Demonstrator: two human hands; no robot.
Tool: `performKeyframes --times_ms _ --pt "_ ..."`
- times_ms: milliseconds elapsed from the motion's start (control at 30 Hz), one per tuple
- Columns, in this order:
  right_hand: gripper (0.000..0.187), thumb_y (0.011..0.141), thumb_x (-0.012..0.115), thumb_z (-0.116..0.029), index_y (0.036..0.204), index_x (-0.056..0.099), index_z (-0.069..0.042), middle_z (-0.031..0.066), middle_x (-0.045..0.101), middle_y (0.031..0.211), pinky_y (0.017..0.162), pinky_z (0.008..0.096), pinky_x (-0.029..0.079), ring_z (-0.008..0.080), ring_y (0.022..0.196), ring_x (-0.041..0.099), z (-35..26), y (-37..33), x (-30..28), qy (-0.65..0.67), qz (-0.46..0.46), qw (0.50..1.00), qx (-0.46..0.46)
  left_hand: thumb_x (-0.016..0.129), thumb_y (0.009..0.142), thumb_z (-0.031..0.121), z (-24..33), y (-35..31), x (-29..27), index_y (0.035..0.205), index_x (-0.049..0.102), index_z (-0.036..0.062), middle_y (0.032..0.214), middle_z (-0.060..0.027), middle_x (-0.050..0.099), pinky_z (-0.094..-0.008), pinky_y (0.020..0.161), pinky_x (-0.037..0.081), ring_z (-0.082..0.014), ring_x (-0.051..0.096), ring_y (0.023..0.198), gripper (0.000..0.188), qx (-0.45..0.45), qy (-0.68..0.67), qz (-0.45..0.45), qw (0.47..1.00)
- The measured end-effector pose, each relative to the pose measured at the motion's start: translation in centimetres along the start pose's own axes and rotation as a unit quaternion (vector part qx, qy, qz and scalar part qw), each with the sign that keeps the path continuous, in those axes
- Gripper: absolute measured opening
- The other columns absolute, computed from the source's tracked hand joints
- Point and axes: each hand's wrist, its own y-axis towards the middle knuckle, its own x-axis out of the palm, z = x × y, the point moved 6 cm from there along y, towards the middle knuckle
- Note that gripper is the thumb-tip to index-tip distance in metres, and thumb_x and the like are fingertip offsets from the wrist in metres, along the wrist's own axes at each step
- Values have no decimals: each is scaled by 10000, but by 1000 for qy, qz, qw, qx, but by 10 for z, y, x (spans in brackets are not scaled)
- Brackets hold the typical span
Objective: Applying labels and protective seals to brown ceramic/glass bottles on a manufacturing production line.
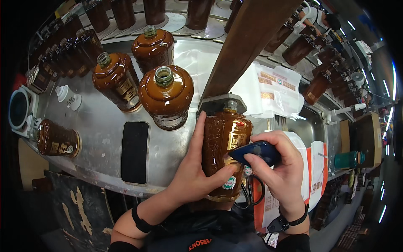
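Observation:
My left hand is wrapped around the side of a glossy brown glass bottle with raised patterns, gold lettering and a round green-and-white sticker. Its thumb presses on the front near the gold label. Pinched in my right hand is a dark blue, teardrop-shaped tool, whose pointed end touches or nearly touches that label. The uncapped glass neck points away from me, beside a dark metal bracket at the foot of a brown post. The bottle's underside is hidden.
Three uncapped brown bottles stand left on the metal table, near a black phone. Another bottle lies farther left by a white dispenser. More bottles ride a curved conveyor behind. A sink is right.

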Motion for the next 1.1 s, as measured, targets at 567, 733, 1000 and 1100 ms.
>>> performKeyframes --times_ms 567,733,1000,1100 --pt "227 796 741 -45 998 641 -15 89 643 905 714 286 495 201 806 632 7 -2 -6 -39 28 998 -46 726 853 141 2 -1 1 1544 -60 9 1476 -218 354 -376 1111 339 -266 422 1337 1054 1 -2 -10 1000" --pt "242 834 727 -34 1050 622 -4 38 633 883 697 217 485 89 783 603 21 -22 -21 106 98 987 77 712 880 161 -1 2 -5 1543 -40 9 1457 -208 377 -377 1107 346 -255 443 1315 1014 -36 -13 -13 999" --pt "207 804 744 -12 992 658 -16 81 667 901 670 258 501 169 764 628 2 -37 -8 -30 46 998 -38 682 909 145 2 11 -4 1532 18 -6 1419 -195 418 -348 1057 404 -228 488 1266 923 -72 -31 15 997" --pt "292 711 733 34 988 689 -46 82 676 919 721 330 485 239 822 624 -17 -36 -1 -124 7 979 -164 694 906 155 0 11 -5 1528 29 -8 1413 -193 426 -348 1053 409 -226 490 1265 925 -86 -56 14 995"
